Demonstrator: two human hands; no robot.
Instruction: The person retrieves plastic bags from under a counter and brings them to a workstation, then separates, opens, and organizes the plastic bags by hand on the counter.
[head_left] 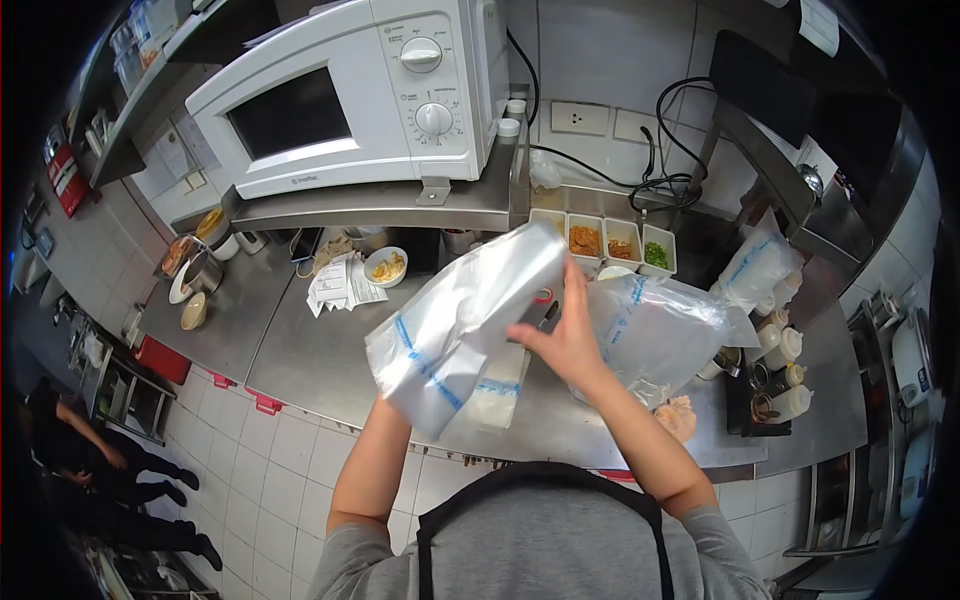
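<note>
A clear plastic bag with blue print [465,315] is held up over the steel counter. My left forearm [370,465] runs up to its lower end, and the bag covers my left hand, so its fingers are hidden and I cannot tell whether the hand is inside or behind. At the bag's right side is my right hand [568,338], thumb and fingers apart, fingertips at the bag's upper edge. Just right of this hand lies a second large plastic bag with blue print [655,335]. Another flat, blue-striped packet [497,390] lies beneath the held bag.
A white microwave [380,110] stands on a shelf above the steel counter [320,365]. White containers of chopped food [622,240] line the back. Squeeze bottles [785,370] stand at right. Papers [345,285] and a white bowl [385,266] sit left. People in dark clothes [110,460] are at far left.
</note>
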